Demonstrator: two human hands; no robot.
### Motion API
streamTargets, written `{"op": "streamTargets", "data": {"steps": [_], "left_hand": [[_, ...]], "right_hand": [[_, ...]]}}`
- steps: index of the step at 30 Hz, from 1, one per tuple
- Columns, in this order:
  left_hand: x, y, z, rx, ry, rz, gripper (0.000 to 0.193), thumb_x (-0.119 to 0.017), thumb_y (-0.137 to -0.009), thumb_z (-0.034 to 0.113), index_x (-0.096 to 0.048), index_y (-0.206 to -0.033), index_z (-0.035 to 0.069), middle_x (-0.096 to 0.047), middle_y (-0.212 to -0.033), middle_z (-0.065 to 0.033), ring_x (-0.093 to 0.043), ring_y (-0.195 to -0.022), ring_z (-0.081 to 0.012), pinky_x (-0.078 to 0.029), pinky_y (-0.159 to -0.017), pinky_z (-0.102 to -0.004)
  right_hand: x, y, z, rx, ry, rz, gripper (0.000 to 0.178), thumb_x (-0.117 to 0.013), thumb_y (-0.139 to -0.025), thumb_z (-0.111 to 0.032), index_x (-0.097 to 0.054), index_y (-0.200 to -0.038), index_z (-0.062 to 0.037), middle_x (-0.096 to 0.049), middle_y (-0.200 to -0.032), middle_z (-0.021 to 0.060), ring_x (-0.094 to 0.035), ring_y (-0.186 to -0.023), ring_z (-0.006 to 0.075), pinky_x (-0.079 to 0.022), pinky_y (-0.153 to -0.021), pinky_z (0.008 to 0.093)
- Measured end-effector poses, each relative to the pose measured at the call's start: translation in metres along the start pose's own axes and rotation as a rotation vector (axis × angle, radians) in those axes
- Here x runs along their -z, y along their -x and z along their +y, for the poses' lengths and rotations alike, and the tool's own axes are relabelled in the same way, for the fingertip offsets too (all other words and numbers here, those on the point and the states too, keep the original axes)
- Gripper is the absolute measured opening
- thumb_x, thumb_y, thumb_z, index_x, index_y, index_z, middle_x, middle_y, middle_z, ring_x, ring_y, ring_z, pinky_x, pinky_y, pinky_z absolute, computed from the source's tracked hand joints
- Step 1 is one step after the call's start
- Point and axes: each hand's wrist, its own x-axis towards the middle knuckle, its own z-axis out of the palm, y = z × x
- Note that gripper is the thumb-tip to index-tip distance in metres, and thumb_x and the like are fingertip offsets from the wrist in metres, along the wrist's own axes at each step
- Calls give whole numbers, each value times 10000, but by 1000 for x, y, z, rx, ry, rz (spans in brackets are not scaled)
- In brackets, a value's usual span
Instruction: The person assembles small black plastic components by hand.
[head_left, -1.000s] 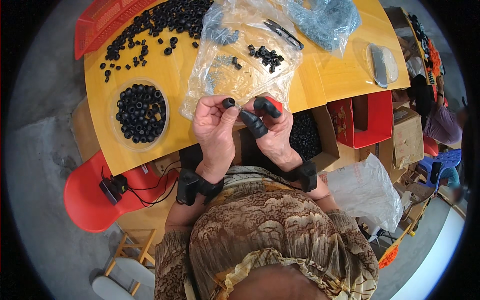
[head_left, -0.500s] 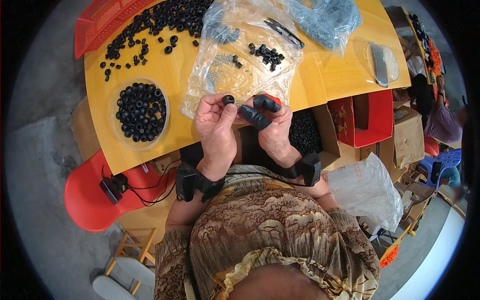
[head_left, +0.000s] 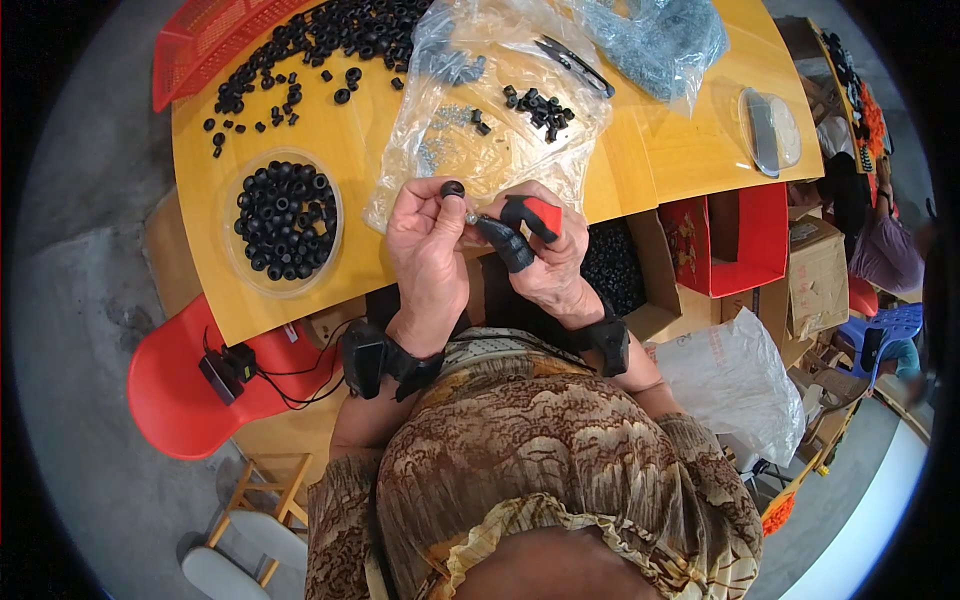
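Observation:
My left hand (head_left: 428,250) is closed, thumb and forefinger pinching a small round black cap (head_left: 452,188) with a hollow face. Close against it is my right hand (head_left: 552,255), its thumb and forefinger wrapped in black coverings, one with a red patch. At the right thumb's tip, between the two hands, sits a tiny silvery metal piece (head_left: 472,217); its exact kind is too small to make out. Just beyond the hands lies a clear plastic bag (head_left: 400,170) spread flat, with small metal pieces (head_left: 440,130) and several short black sleeves (head_left: 540,112) on it.
A round clear tub (head_left: 336,240) of black caps stands left on the yellow table (head_left: 215,270). Loose black parts (head_left: 330,45) lie behind, near a red basket (head_left: 200,55). Black snips (head_left: 575,66) rest at the bag's far side. Below the right edge are a red box (head_left: 745,240) and cartons.
My right hand has turned, with its covered fingers more bent and the red patch showing more. The silvery piece now shows more plainly. My left hand keeps its pinch on the black cap.

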Motion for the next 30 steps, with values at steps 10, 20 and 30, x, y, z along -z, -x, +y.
{"op": "streamTargets", "data": {"steps": [10,20,30], "left_hand": [[1,3,2,-135,-168,-33,126,-569,-814,7,-499,-918,20,-551,-782,-19,-517,-658,-58,-451,-548,-183],[-3,9,13,-3,-206,-123,126,-560,-817,11,-489,-921,15,-542,-719,-20,-497,-564,-58,-402,-493,-166],[-2,5,5,51,-90,-111,116,-557,-824,23,-486,-914,8,-530,-671,-19,-483,-530,-66,-392,-462,-181]], "right_hand": [[9,-6,-5,124,97,-91,111,-622,-667,-1,-632,-773,-29,-578,-720,86,-585,-627,192,-453,-555,255],[15,-3,-10,62,-43,-76,151,-620,-642,52,-615,-762,-40,-574,-723,69,-590,-632,190,-468,-560,253],[14,2,-1,164,123,46,212,-603,-583,61,-628,-774,-30,-572,-731,82,-580,-639,197,-451,-566,254]]}}
